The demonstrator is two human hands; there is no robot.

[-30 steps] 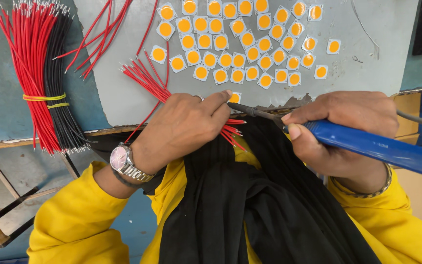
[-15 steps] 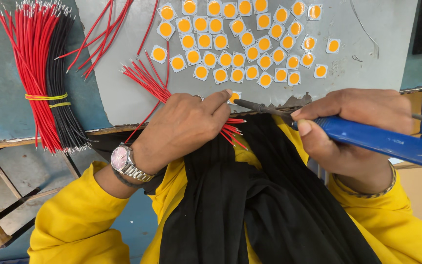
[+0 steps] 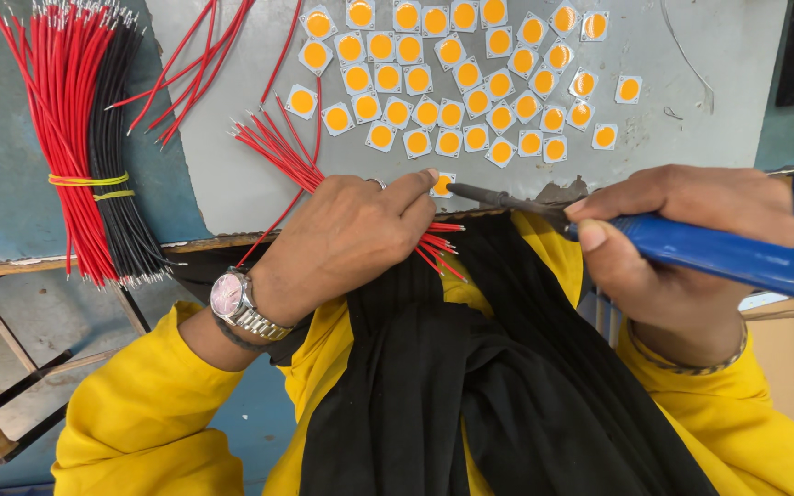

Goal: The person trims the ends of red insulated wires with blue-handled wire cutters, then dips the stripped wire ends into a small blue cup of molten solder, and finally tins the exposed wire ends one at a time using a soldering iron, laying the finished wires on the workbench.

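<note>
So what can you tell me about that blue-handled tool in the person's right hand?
The soldering iron has a long, glossy blue handle, plastic by the look of it, and a thin dark metal shaft tapering to a point. It lies nearly level, handle running off the right edge, tip aimed left. The right hand wraps the handle, thumb pressed near its front end. The tip meets a small square chip with a yellow centre at the grey board's near edge, where the left hand steadies it with a fingertip.
</note>
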